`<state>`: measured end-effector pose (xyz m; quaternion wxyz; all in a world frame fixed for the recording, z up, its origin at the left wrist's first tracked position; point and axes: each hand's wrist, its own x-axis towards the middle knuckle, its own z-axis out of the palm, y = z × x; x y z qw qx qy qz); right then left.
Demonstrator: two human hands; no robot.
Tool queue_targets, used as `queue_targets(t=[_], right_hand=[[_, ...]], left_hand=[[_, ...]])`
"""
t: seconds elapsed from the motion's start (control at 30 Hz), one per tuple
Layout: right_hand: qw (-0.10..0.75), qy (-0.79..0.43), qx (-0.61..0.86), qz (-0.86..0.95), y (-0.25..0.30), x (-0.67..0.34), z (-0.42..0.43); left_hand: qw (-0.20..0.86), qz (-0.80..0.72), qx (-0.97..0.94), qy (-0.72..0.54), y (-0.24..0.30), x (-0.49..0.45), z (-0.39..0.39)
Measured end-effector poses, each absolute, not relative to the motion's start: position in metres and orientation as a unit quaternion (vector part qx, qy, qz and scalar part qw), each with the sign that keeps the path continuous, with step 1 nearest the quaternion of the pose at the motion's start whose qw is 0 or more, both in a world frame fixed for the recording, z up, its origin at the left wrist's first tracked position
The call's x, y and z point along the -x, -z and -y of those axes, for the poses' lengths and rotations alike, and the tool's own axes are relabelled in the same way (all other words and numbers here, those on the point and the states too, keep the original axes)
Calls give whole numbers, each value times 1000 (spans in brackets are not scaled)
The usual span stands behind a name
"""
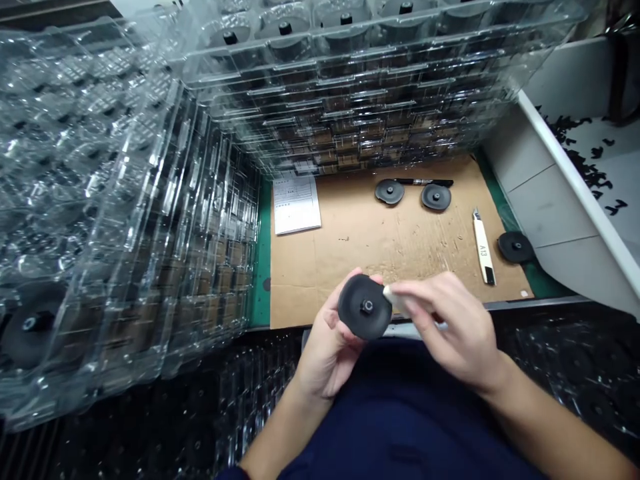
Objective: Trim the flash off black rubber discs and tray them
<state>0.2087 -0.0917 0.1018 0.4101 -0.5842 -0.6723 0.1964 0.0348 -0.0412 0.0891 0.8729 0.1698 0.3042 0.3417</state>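
A black round disc with a short stem at its centre sits in my left hand, whose fingers are closed round its edge and underside. Its dished face points up toward me. My right hand pinches a small white piece against the disc's right rim; whether it is an eraser or a folded cloth I cannot make out. Both hands are above the front edge of a brown cardboard sheet.
Two similar discs lie near a black pen, another disc at the right edge. A white utility knife and a paper pad lie on the cardboard. Stacked clear plastic trays rise behind and left; a white panel stands right.
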Motion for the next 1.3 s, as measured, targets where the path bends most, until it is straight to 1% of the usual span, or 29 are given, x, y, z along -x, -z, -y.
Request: queue_targets(t=[0.07, 0.13, 0.27, 0.33, 0.4, 0.53, 0.6, 0.63, 0.7, 0.77, 0.83, 0.9, 1.0, 1.07, 1.13, 1.17, 1.23, 1.27, 1.3], right_hand=[[444, -210, 637, 594, -93, -214, 85], [450, -245, 669, 538, -81, -218, 75], [363, -305, 655, 588, -44, -219, 52], [340, -294, 659, 603, -26, -217, 49], [337, -269, 676, 598, -14, -213, 53], [346, -239, 695, 584, -19, -210, 73], [350, -236, 695, 582, -30, -211, 83], [356, -239, 693, 580, -36, -212, 87], [379, -249, 685, 570, -47, -214, 94], [407, -253, 672, 565, -56, -214, 100], [425, -245, 653, 577, -61, -213, 104], [429, -239, 628, 604, -64, -213, 106], [410, -231, 593, 653, -69, -214, 106], [385, -212, 568, 695, -73, -215, 104], [375, -199, 544, 724, -78, -214, 102], [378, -195, 536, 729, -80, -212, 100], [387, -184, 525, 735, -85, -210, 93], [384, -175, 513, 747, -89, -210, 86], [373, -161, 495, 768, -94, -212, 76]], left_hand=[[881, -290, -156, -341, -90, -36, 44], [890, -269, -140, -341, -93, -37, 47], [905, -228, -106, -344, -94, -36, 49], [912, -210, -98, -337, -94, -34, 50], [918, -198, -99, -329, -93, -33, 50], [911, -207, -151, -323, -89, -34, 50], [855, -247, -281, -358, -83, -34, 49], [796, -272, -382, -384, -79, -34, 48], [624, -299, -589, -418, -73, -34, 45], [479, -298, -714, -414, -69, -32, 42], [417, -289, -762, -402, -68, -31, 40], [398, -289, -776, -395, -70, -29, 39], [405, -303, -769, -391, -73, -26, 39], [431, -324, -760, -364, -75, -23, 40], [503, -351, -722, -319, -76, -21, 40], [563, -368, -675, -301, -76, -20, 40], [692, -405, -523, -289, -73, -18, 40], [730, -417, -450, -301, -71, -18, 40], [744, -420, -416, -312, -69, -16, 38]])
